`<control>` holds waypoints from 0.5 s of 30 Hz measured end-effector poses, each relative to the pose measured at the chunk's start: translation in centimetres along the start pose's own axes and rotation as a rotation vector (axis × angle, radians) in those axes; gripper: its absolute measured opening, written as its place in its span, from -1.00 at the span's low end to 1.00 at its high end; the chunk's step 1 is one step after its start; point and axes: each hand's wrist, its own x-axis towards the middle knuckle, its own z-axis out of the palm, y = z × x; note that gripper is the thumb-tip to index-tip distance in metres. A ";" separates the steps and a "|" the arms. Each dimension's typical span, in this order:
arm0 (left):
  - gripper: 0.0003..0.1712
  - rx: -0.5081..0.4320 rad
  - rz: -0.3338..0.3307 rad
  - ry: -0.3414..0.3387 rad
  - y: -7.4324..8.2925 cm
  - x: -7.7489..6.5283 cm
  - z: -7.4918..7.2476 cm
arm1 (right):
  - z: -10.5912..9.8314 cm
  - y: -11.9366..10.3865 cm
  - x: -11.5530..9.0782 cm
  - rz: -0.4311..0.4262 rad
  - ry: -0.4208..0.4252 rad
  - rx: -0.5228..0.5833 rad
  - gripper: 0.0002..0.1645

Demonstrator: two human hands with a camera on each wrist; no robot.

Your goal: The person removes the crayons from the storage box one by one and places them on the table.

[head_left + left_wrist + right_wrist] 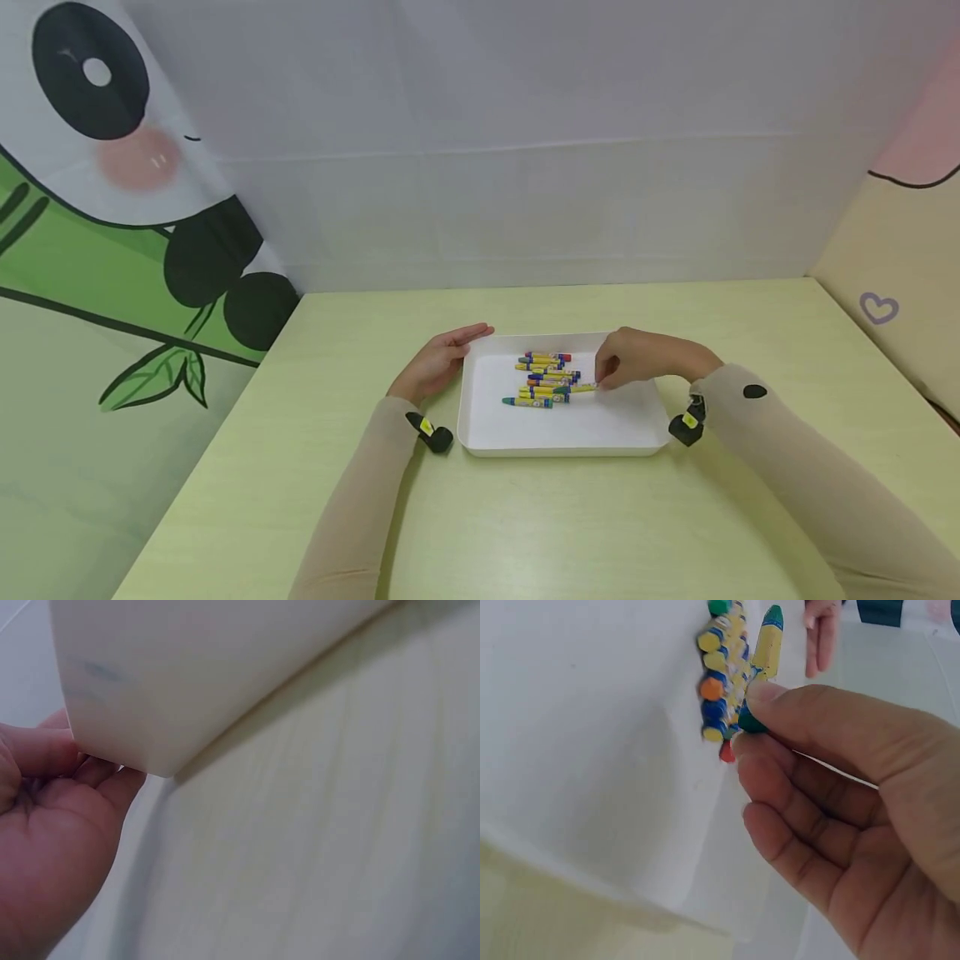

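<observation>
A white rectangular tray [555,452] holds several crayons [546,402] in yellow wrappers, lying side by side in an uneven column. My right hand [641,358] is over the tray's right half, pinching a green crayon [771,646] between thumb and forefinger. In the right wrist view its green tip points up and away, beside the crayon row, and the other fingers curl loosely. At the tray's left side, my left hand [437,362] holds the rim near the far corner. The left wrist view has the thumb and fingers [97,771] at the tray's edge.
The tray rests on a pale yellow-green table [480,525]. Behind it stands a pale cloth backdrop [480,208], with a cartoon-printed panel [187,367] on the left and a beige panel [885,250] on the right. Black wrist cameras [435,435] sit on both wrists.
</observation>
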 end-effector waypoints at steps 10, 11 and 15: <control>-0.44 0.052 -0.015 -0.036 0.1 -1.3 -0.6 | -0.7 0.0 -3.3 0.111 0.191 0.042 -0.92; -0.44 0.054 -0.016 -0.041 0.1 -1.4 -0.6 | -0.8 0.1 -3.8 0.124 0.211 0.046 -0.92; -0.44 0.071 -0.017 -0.060 0.2 -1.9 -0.8 | -1.0 0.9 -5.5 0.179 0.276 0.059 -0.91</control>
